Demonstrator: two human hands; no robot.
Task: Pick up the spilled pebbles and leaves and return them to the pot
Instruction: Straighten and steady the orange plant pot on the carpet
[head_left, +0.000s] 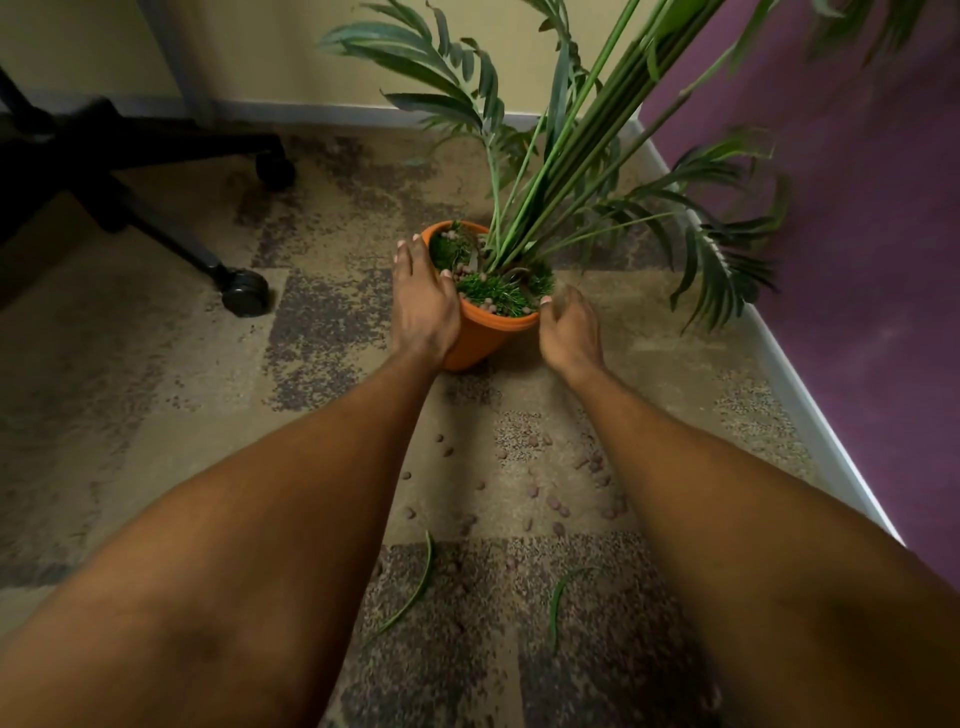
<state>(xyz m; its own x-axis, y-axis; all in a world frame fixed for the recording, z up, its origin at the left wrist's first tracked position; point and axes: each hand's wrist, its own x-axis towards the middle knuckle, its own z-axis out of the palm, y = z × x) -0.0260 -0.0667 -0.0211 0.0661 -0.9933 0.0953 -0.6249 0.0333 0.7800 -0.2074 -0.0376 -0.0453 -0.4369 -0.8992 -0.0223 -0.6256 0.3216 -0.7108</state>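
Observation:
An orange pot (483, 332) with a tall green plant and moss stands on the carpet, leaning a little to the right. My left hand (421, 306) holds its left side, fingers laid along the outer wall and thumb hooked over the rim. My right hand (569, 332) is blurred and loosely curled beside the right rim, with the thumb tip at the rim's edge. Several brown pebbles (556, 501) lie scattered on the carpet between my forearms. Two thin green leaves lie nearer to me, one to the left (415, 592) and one to the right (561, 590).
A black office chair base with castors (244, 291) stands at the left. A purple wall with a white skirting board (810, 410) runs along the right, and a yellow wall closes the back. Plant fronds (722, 260) hang over the floor to the right of the pot.

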